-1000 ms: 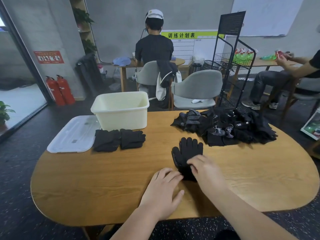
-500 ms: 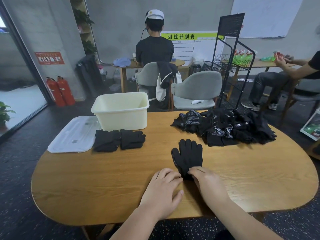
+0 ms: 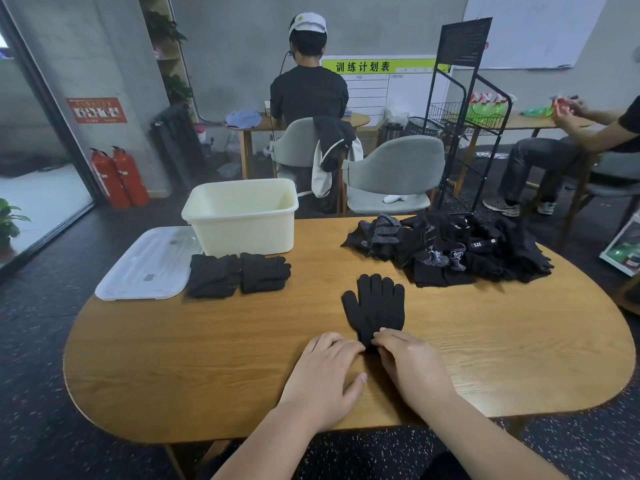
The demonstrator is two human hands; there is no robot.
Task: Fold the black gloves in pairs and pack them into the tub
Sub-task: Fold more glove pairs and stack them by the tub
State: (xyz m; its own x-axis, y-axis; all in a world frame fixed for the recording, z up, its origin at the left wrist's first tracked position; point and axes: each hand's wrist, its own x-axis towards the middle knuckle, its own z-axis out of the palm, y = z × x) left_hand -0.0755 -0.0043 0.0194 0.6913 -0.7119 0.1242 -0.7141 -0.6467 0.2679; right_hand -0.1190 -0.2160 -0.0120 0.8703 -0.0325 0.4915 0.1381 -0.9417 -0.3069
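— Where's the glove to be folded?

— The flat glove [image 3: 375, 310] lies on the table [image 3: 207, 358] straight ahead of the person, well apart from the tub [image 3: 242, 220] at the far left. Whether it's one glove or two stacked, I can't tell.

— Which way does it run?

— Its long axis runs directly away from the person. The cuff is at the near end and the fingers point at the loose pile [image 3: 457, 254] beyond.

— And the hands?

— Both are at the cuff. The right hand [image 3: 412, 367] has its fingertips curled down over the cuff edge, and the grip looks like a pinch, though the thumb is hidden. The left hand [image 3: 329, 372] rests flatter on the wood. Its grip is relaxed, thumb splayed, fingertips touching the cuff's left side.

— So the fold goes which way?

— Away from the body, I'd judge: cuff lifted and carried forward over the fingers, along that axis. The right hand is better placed to lead, since it's already on the fabric.

— Then to the tub?

— Probably leftward, where the two folded pairs [image 3: 239, 273] sit just in front of it, beside the lid [image 3: 149, 268].
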